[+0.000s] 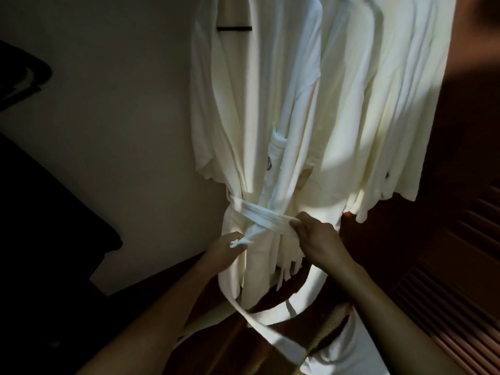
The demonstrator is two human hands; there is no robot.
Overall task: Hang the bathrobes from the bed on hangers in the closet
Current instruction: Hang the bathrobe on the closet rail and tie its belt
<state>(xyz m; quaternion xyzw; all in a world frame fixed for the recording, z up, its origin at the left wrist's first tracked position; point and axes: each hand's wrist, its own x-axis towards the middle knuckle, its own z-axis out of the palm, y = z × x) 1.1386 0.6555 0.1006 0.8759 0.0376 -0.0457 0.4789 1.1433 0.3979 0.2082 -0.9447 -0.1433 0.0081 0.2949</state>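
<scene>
A white bathrobe (259,109) hangs in the closet on a hanger, of which only the dark crossbar (234,28) shows in the open neck. Its belt (259,213) wraps the waist, and both hands work at that belt. The left hand (228,251), just below and left of the belt crossing, is closed in a pinch on a gathered end of the strap. The right hand (315,236), level with the belt on its right side, has its fingers curled shut around the flat band. A loose tail of belt (259,318) loops down below the hands toward the wooden floor.

The step in hand looks like tying the belt so the front stays shut. To do it well, keep the band flat rather than twisted, draw both ends evenly so the waist cinches without dragging the robe off its shoulders, and set the knot at the centre front.

The cloth is soft, matte and heavy-draping, falling in long vertical folds; a chest pocket (276,151) carries a small dark emblem. Right of the belted robe, more pale bathrobes (392,104) hang close beside it. A louvred wooden door (460,280) stands further right.
</scene>
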